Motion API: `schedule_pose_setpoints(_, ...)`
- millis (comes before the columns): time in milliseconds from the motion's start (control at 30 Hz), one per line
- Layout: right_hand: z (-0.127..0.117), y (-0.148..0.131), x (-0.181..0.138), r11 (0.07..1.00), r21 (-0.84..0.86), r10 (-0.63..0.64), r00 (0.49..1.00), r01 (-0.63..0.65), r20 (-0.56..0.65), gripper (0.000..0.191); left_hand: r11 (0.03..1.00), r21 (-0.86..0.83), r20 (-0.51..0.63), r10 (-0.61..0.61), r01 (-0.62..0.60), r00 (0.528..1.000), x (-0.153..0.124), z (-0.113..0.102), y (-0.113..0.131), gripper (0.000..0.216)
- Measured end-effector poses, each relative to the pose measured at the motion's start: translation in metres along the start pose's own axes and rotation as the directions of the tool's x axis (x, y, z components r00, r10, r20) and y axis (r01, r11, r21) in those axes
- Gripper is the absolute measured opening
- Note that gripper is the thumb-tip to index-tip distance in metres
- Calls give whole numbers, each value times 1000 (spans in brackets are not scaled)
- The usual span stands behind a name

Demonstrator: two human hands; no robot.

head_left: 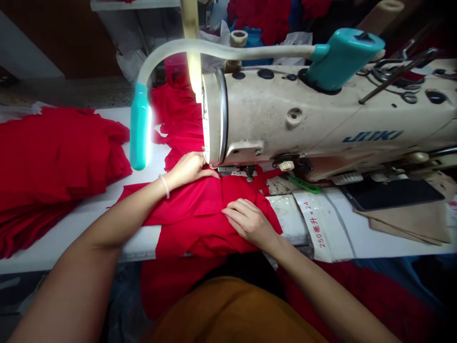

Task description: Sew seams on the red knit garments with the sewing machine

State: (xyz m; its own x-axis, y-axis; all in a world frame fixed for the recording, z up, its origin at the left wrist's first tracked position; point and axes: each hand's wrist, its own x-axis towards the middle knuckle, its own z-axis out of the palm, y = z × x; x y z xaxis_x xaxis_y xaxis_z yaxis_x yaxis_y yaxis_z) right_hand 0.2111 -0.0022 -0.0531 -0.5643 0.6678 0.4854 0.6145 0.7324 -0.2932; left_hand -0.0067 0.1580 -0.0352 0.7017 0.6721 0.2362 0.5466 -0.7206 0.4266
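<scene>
Head view: table (71, 228); left hand (187, 170), right hand (248, 221) fingers open, flat on red fabric (193, 209).

Left hand (189, 170) on red fabric (193, 205) beside Juki sewing machine head (285, 114); right hand (248, 223) flat on same fabric.

This was a garment sewing workshop: a Juki industrial sewing machine (314, 114) stood on a white work table (82, 221), with a pile of red fabric (53, 157) left of it, a teal gooseneck lamp (140, 126) curving beside its head, and more red cloth (264, 14) heaped behind it.
</scene>
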Motion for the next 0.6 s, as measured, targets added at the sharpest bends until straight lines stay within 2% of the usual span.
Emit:
schedule_pose_setpoints(67, 0, -1, 0, 1000, -15, 4, 1000, -4, 17, 21, 997, 75, 1, -27, 27, 1000, -3, -5, 7, 39)
schedule_pose_setpoints(167, 0, -2, 0, 1000, -14, 24, 999, -24, 26, 21, 988, 146, -87, -33, 45, 996, -25, -14, 32, 28)
schedule_pose_setpoints(233, -1, -1, 0, 999, 13, 38, 999, -39, 25, 22, 997, 64, -65, 48, -44, 997, -49, -14, 54, 21)
schedule_pose_setpoints(333, -2, 1, -1, 993, 102, 56, 998, -59, 35, 21, 973, -90, 65, 221, -215, 973, -85, -2, 76, 28)
schedule_pose_setpoints(467, -5, 6, -7, 982, 164, 90, 995, -95, 37, 21, 969, -7, 139, 247, -248, 959, -106, 15, 77, 37)
schedule_pose_setpoints(533, -8, 9, -11, 985, 98, 136, 989, -141, 57, 31, 969, 16, 178, 238, -245, 955, -106, 16, 74, 37)
schedule_pose_setpoints(600, -11, 13, -12, 984, 11, 176, 975, -179, 134, 44, 978, 17, 204, 201, -209, 958, -103, 14, 73, 37)
